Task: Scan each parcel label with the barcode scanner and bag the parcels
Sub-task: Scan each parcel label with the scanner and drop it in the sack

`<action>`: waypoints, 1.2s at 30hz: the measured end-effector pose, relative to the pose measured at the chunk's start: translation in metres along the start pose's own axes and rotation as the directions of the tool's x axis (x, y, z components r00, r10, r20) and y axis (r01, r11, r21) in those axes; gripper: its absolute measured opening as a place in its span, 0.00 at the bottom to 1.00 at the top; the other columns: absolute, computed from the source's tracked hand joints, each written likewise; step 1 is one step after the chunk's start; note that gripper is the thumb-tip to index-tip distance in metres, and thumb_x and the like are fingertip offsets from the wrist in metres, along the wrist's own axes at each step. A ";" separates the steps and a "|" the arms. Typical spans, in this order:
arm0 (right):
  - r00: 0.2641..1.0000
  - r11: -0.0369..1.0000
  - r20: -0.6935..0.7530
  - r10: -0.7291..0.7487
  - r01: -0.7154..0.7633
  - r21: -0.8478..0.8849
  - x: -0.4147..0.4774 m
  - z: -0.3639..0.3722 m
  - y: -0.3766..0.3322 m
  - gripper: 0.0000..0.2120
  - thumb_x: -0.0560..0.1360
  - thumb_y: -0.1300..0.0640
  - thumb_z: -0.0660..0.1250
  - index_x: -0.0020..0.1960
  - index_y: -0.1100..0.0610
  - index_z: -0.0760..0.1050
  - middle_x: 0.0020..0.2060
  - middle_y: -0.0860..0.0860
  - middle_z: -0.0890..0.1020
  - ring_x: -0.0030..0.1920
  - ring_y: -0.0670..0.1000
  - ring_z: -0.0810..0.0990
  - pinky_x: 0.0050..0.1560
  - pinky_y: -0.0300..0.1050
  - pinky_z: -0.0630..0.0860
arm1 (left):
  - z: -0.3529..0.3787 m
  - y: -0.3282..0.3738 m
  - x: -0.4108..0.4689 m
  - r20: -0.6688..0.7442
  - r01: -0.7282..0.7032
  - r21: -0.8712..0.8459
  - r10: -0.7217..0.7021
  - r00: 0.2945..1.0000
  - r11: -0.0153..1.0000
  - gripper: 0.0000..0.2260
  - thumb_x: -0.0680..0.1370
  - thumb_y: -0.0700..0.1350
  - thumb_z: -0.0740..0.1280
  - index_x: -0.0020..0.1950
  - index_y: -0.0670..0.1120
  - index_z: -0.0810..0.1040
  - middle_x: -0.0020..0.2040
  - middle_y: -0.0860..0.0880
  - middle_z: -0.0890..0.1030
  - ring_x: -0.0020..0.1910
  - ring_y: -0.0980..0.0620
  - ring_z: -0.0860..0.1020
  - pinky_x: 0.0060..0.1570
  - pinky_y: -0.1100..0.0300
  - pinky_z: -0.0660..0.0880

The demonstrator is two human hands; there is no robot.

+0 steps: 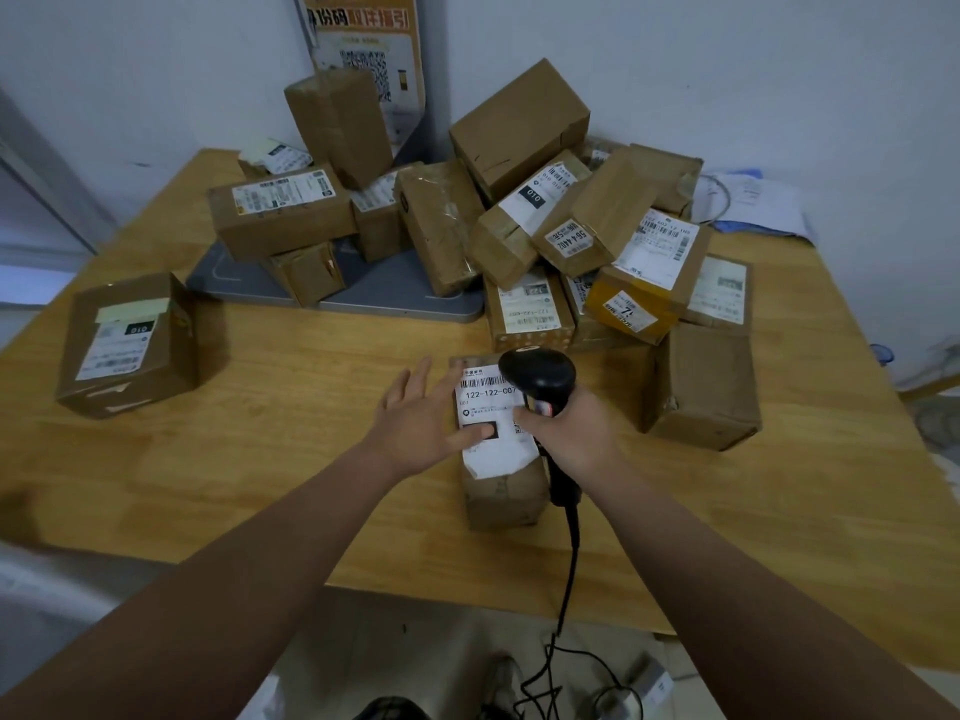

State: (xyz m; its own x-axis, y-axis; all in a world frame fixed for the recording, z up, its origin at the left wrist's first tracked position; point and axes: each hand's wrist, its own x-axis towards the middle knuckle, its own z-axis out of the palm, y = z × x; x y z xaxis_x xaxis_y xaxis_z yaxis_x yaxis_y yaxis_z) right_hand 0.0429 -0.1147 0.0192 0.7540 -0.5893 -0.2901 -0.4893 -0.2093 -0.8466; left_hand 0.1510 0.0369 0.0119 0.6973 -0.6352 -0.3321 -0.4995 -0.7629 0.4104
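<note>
While right hand (569, 428) fingers clamp scanner (537, 379) | left hand (421, 426) fingers apart on parcel (498, 459)

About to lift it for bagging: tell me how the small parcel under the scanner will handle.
The small parcel looks like a stiff taped carton, so it should probably keep its shape. It lies flat on the table, unlikely to roll or tip. Its compact size suggests one hand could lift it; weight cannot be judged.

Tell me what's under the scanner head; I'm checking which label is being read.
The scanner, held in the right hand, covers the top right of the label on the parcel. "122-122-C07" shows; the barcode's right end is hidden. The left hand steadies it.
</note>
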 end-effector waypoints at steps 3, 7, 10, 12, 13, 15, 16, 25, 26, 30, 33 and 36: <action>0.996 0.997 -0.066 -0.057 0.054 -0.049 -0.021 -0.012 -0.010 0.09 0.73 0.51 0.71 0.39 0.54 0.77 0.32 0.51 0.81 0.36 0.52 0.81 0.38 0.49 0.79 | 0.012 0.006 -0.004 0.000 -0.022 -0.376 0.024 1.000 0.926 0.43 0.76 0.57 0.68 0.79 0.52 0.41 0.74 0.47 0.66 0.72 0.48 0.65 0.60 0.58 0.68; 0.997 0.997 -0.052 -0.064 0.062 -0.049 -0.045 -0.017 -0.013 0.09 0.73 0.54 0.71 0.37 0.56 0.77 0.31 0.56 0.81 0.36 0.56 0.83 0.39 0.53 0.80 | 0.025 0.020 -0.002 -0.116 -0.045 -0.398 -0.002 0.993 0.916 0.43 0.77 0.56 0.67 0.79 0.48 0.41 0.65 0.49 0.77 0.62 0.49 0.75 0.48 0.61 0.70; 0.995 0.997 -0.085 -0.049 0.044 -0.060 -0.050 -0.011 -0.001 0.07 0.73 0.55 0.70 0.39 0.57 0.78 0.33 0.57 0.82 0.36 0.56 0.83 0.42 0.57 0.81 | 0.031 0.017 0.001 -0.121 -0.079 -0.406 0.033 0.992 0.910 0.43 0.75 0.60 0.67 0.79 0.52 0.42 0.65 0.52 0.77 0.62 0.50 0.76 0.53 0.55 0.75; 0.994 0.996 -0.094 -0.056 0.049 -0.074 -0.051 -0.009 0.002 0.07 0.73 0.55 0.70 0.40 0.59 0.78 0.33 0.57 0.82 0.36 0.55 0.82 0.40 0.57 0.81 | 0.029 0.010 0.001 -0.039 -0.070 -0.486 0.058 0.998 0.871 0.44 0.75 0.60 0.68 0.79 0.55 0.40 0.69 0.53 0.73 0.67 0.52 0.72 0.61 0.54 0.72; 0.995 0.993 -0.079 -0.068 0.059 -0.105 -0.051 -0.009 0.003 0.08 0.73 0.55 0.70 0.39 0.59 0.78 0.32 0.56 0.81 0.35 0.55 0.82 0.38 0.54 0.80 | 0.027 0.005 0.001 0.003 -0.067 -0.527 0.081 0.997 0.847 0.45 0.74 0.60 0.69 0.79 0.56 0.40 0.72 0.54 0.70 0.70 0.52 0.69 0.65 0.53 0.70; 0.994 0.978 -0.041 -0.097 0.088 -0.187 -0.051 -0.007 0.004 0.09 0.73 0.55 0.69 0.37 0.58 0.75 0.28 0.52 0.78 0.31 0.50 0.78 0.31 0.43 0.74 | 0.019 -0.002 0.001 0.075 -0.045 -0.560 0.105 0.992 0.827 0.46 0.73 0.60 0.70 0.78 0.58 0.39 0.75 0.54 0.65 0.72 0.52 0.66 0.68 0.51 0.67; 0.993 0.968 -0.029 -0.114 0.105 -0.227 -0.052 -0.006 0.004 0.09 0.72 0.55 0.69 0.36 0.56 0.73 0.26 0.49 0.75 0.29 0.47 0.75 0.27 0.36 0.69 | 0.016 -0.004 0.002 0.095 -0.036 -0.550 0.105 0.990 0.835 0.47 0.72 0.60 0.70 0.78 0.59 0.40 0.76 0.54 0.63 0.72 0.52 0.66 0.69 0.50 0.66; 0.991 0.955 -0.039 -0.129 0.114 -0.274 -0.061 -0.011 -0.002 0.09 0.72 0.57 0.69 0.35 0.56 0.73 0.26 0.50 0.75 0.28 0.49 0.75 0.28 0.43 0.71 | 0.013 -0.003 0.002 0.075 -0.015 -0.476 0.058 0.995 0.879 0.46 0.72 0.59 0.71 0.78 0.60 0.41 0.76 0.51 0.63 0.71 0.50 0.68 0.67 0.48 0.68; 0.991 0.955 -0.044 -0.127 0.110 -0.275 -0.063 -0.013 -0.004 0.08 0.71 0.57 0.69 0.36 0.58 0.74 0.27 0.53 0.77 0.30 0.52 0.78 0.31 0.48 0.76 | 0.013 -0.002 0.003 0.073 -0.012 -0.462 0.052 0.996 0.887 0.46 0.73 0.59 0.71 0.78 0.60 0.41 0.76 0.51 0.64 0.71 0.50 0.68 0.67 0.48 0.68; 0.992 0.967 -0.060 -0.110 0.093 -0.236 -0.070 -0.021 -0.014 0.07 0.72 0.57 0.68 0.41 0.61 0.77 0.33 0.60 0.81 0.36 0.60 0.82 0.41 0.57 0.80 | 0.012 0.001 0.002 0.069 -0.002 -0.433 0.036 0.997 0.901 0.45 0.73 0.59 0.71 0.78 0.59 0.42 0.75 0.50 0.65 0.71 0.49 0.68 0.67 0.47 0.68; 0.995 0.973 -0.060 -0.074 0.059 -0.225 -0.074 -0.022 -0.019 0.07 0.73 0.56 0.68 0.41 0.60 0.77 0.35 0.61 0.82 0.38 0.60 0.82 0.44 0.59 0.81 | 0.011 0.002 0.001 0.067 0.000 -0.429 0.032 0.997 0.903 0.45 0.73 0.59 0.71 0.79 0.58 0.42 0.75 0.50 0.65 0.70 0.49 0.69 0.66 0.48 0.69; 0.997 0.973 -0.062 -0.051 0.035 -0.230 -0.077 -0.022 -0.020 0.07 0.73 0.56 0.68 0.41 0.59 0.76 0.36 0.61 0.82 0.38 0.59 0.83 0.45 0.60 0.81 | 0.010 0.005 0.001 0.062 0.002 -0.406 0.025 0.998 0.914 0.45 0.73 0.59 0.71 0.79 0.58 0.42 0.75 0.49 0.65 0.69 0.48 0.69 0.64 0.50 0.70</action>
State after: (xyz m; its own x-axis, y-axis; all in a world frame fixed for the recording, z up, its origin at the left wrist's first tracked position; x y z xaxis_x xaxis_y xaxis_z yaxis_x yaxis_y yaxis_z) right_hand -0.0152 -0.0825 0.0685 0.7493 -0.6252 -0.2183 -0.5500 -0.4039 -0.7310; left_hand 0.1444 0.0311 0.0054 0.6512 -0.6607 -0.3735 -0.2462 -0.6494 0.7195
